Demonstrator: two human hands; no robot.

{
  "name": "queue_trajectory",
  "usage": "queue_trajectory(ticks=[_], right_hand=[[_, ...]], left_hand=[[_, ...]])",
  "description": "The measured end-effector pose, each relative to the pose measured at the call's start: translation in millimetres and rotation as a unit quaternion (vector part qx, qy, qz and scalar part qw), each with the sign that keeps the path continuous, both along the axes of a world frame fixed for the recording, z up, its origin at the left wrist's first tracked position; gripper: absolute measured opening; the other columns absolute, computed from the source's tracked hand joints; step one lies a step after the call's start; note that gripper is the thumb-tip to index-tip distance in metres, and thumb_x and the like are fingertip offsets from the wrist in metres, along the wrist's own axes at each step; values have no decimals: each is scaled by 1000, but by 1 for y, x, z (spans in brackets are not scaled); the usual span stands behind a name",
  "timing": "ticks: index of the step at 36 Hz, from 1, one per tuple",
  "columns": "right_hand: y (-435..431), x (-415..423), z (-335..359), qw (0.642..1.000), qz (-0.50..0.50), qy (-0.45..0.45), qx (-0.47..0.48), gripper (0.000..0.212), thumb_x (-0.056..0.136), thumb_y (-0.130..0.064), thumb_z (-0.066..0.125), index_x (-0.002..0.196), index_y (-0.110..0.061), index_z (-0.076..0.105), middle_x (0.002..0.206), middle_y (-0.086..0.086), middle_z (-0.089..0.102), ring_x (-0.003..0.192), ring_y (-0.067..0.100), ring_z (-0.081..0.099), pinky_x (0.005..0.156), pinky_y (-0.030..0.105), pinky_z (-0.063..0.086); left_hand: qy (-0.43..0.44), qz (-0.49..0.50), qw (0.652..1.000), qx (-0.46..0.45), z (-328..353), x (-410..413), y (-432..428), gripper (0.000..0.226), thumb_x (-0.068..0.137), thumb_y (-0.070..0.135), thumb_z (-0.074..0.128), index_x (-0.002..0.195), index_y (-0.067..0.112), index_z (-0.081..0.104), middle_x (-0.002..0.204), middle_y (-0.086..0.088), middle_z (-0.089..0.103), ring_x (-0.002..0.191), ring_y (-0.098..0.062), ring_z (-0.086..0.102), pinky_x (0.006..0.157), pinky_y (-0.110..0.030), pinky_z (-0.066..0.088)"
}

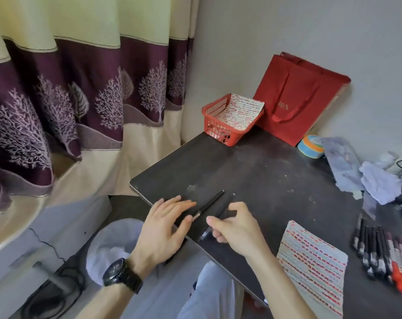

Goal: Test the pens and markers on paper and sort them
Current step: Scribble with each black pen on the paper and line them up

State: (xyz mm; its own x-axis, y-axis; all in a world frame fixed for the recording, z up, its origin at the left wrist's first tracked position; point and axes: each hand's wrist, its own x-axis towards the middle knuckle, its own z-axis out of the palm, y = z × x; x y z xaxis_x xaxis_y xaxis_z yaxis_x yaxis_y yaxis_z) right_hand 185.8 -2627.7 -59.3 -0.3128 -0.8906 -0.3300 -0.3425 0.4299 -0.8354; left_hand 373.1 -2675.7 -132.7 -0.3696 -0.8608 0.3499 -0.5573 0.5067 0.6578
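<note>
A black pen [209, 204] lies diagonally on the dark table [264, 171] near its front-left edge. My left hand [165, 229] lies beside it with fingers spread flat on the table, fingertips close to the pen's lower end. My right hand [234, 226] pinches a second dark pen [205, 234] between thumb and curled fingers, just right of the first pen. A patterned paper sheet [312, 261] with red dashed lines lies at the front right. A row of several black and red markers [384, 254] lies at the right edge.
A red basket [215, 122] lined with patterned paper stands at the table's back corner, beside a red paper bag [296, 100]. A striped roll [310, 147] and crumpled cloths [365, 176] lie at the back right. A curtain [80, 88] hangs to the left.
</note>
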Motion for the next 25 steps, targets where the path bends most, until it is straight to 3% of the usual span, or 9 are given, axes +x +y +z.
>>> queue_trajectory(ticks=[3, 8, 11, 14, 18, 25], right_hand=[[-9, 11, -6, 999, -23, -29, 19, 35, 82, -25, 79, 100, -24, 49, 67, 0, 75, 60, 11, 72, 56, 23, 58], [-20, 14, -11, 995, -73, -58, 39, 28, 85, -22, 78, 103, -16, 57, 65, 5, 74, 58, 17, 73, 52, 25, 57], [-25, 12, -16, 995, -89, -26, 43, 24, 87, -26, 76, 101, -9, 65, 63, 4, 74, 59, 18, 73, 52, 25, 56], [-25, 11, -18, 994, -93, 33, 44, 19, 89, -32, 72, 85, -14, 70, 60, 1, 73, 56, 17, 73, 57, 30, 61], [-24, 13, -19, 991, -70, 86, 73, 35, 92, -35, 65, 67, -11, 71, 56, 0, 72, 51, 16, 71, 59, 32, 63], [-28, 19, -18, 989, -77, 99, 73, 41, 94, -35, 60, 64, -10, 70, 55, 0, 71, 50, 17, 70, 64, 37, 63]], left_hand=[[24, -20, 999, 15, -12, 6, -1, 42, 100, 48, 39, 134, 37, 60, 137, 28, 57, 143, 3, 34, 121, -31, 14], [38, -39, 998, 10, -17, 9, -6, 35, 96, 42, 50, 128, 43, 64, 133, 35, 57, 142, 5, 34, 120, -26, 11], [32, -44, 999, -5, -18, 10, -7, 33, 96, 39, 52, 126, 44, 66, 133, 34, 57, 142, 4, 36, 120, -25, 12], [30, -52, 998, -14, -16, 12, -7, 33, 96, 37, 52, 125, 42, 67, 133, 31, 58, 142, 1, 38, 120, -25, 12], [27, -56, 998, -18, -18, 14, -6, 32, 96, 37, 54, 125, 42, 68, 134, 30, 58, 142, -1, 38, 120, -30, 17], [0, -75, 997, -11, -13, 18, -9, 33, 95, 39, 56, 125, 41, 68, 135, 30, 57, 145, 0, 33, 121, -34, 18]])
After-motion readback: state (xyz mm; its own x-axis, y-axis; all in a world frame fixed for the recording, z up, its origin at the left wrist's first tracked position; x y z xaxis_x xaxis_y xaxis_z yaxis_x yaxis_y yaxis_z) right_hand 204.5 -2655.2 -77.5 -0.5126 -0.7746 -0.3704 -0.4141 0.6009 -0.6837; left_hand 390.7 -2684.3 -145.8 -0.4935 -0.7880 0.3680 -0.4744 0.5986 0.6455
